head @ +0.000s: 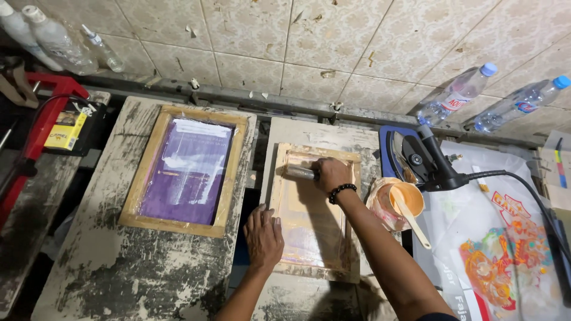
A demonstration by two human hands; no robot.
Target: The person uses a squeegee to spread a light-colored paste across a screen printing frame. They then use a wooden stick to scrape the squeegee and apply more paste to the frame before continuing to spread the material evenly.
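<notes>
Our left hand lies flat, fingers spread, on the small wooden screen frame; our right hand grips what seems a squeegee, fingers curled round it.

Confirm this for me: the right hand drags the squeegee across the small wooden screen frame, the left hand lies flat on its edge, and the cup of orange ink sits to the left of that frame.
Wrong on one point. In the head view the cup of orange ink sits to the right of the small wooden screen frame, not the left. The rest holds: the right hand grips the squeegee and the left hand lies flat on the frame's edge.
</notes>
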